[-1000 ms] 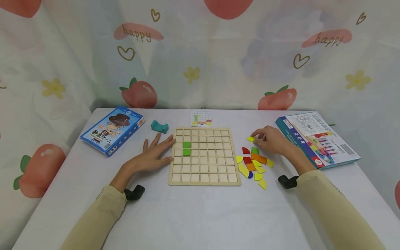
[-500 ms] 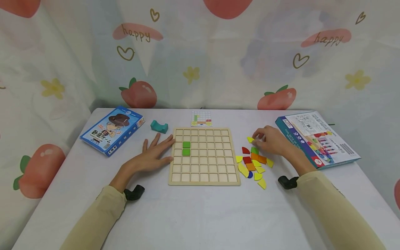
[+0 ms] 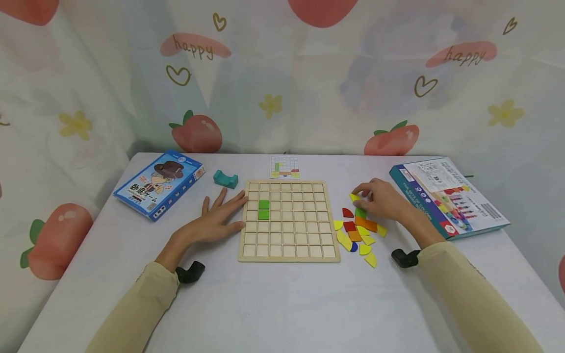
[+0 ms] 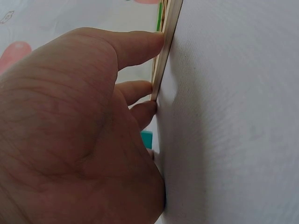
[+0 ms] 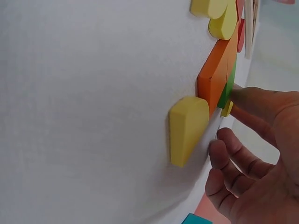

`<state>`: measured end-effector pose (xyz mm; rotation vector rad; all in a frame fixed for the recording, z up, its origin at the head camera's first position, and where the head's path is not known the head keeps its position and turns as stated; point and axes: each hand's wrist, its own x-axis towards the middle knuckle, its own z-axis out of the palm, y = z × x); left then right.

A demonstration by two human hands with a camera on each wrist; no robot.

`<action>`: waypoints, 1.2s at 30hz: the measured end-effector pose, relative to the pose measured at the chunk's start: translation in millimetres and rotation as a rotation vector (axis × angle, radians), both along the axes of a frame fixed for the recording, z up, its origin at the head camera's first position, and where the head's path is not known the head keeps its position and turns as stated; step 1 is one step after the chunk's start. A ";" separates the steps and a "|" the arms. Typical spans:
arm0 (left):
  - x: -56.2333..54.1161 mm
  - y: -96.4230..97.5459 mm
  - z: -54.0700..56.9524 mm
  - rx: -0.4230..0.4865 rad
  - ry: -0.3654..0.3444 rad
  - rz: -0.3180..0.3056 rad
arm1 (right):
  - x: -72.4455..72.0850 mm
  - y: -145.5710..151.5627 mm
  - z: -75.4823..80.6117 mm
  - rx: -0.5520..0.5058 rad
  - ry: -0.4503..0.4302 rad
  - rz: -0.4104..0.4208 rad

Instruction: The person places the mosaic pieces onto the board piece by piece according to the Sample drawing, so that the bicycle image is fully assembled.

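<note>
My left hand (image 3: 214, 220) has its fingers spread and rests against the left edge of the wooden grid board (image 3: 333, 235). In the left wrist view, the thumb and fingertips of that hand (image 4: 93, 121) touch the board's side (image 4: 169, 37). Two green squares (image 3: 263, 210) lie in the grid, one above the other. Right of the board, the thumb and index finger of my right hand (image 3: 381, 198) pinch a small yellow piece (image 3: 354, 197) at the table. From the right wrist, this yellow piece (image 5: 227, 109) is mostly hidden behind a green piece (image 5: 226, 88).
Several loose yellow, red, orange and green pieces and a blue one (image 3: 354, 247) lie right of the board. A pattern card (image 3: 284, 167) lies behind it. A blue box (image 3: 159, 184), a teal holder (image 3: 225, 179) and a larger box (image 3: 450, 196) flank the board.
My right hand stays over the same spot, with small shifts of the thumb and index finger around the yellow piece. The left hand and the board have not moved.
</note>
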<state>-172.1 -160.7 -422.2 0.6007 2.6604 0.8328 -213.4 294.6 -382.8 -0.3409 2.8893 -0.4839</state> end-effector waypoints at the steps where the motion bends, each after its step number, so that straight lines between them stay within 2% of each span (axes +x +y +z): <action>1: 0.1 0.0 0.2 0.001 0.000 0.000 | -0.1 -0.1 -0.2 -0.002 0.001 0.000; 24: 2.5 1.5 2.8 -0.007 -0.007 0.005 | 0.5 -2.3 -1.1 -0.020 0.002 -0.020; 36: 1.1 1.5 2.7 0.004 -0.007 0.005 | 5.5 -19.3 1.8 -0.020 0.035 -0.005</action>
